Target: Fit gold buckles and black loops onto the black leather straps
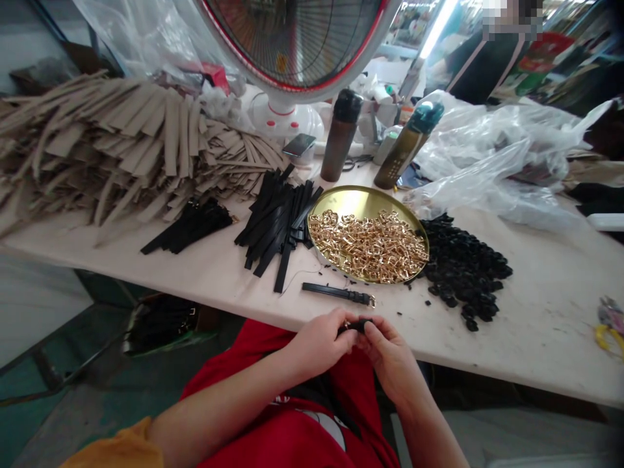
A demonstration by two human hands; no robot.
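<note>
At the near edge of a crowded desk (pixel 546 318), we find 2 bare hands meeting over a small black strap piece (pixel 361 325). The left hand (pixel 324 339) has its grip closed on the left end, thumb and fingers pinching; the right hand (pixel 390 351) pinches the other end, its thumb laid against the piece.

To do this well, we judge, both pinches should be light and close together — left steadying, right adjusting — with the piece flat and untwisted. A buckled black strap (pixel 336 292) lies just ahead, a handy model to check against. Beyond it, a round tray (pixel 351 198) carries gold buckles (pixel 373 244), with black strips (pixel 277 224) on its left and small black loops (pixel 463 266) heaped on its right.

Fingers cover much of the piece, so we cannot read its full length or underside. A gold glint shows by the left fingertips; whether it is a buckle, we cannot tell. The fan (pixel 297 45) is cut off above, and a yellow-handled tool (pixel 610 316) blurs near the right border.
</note>
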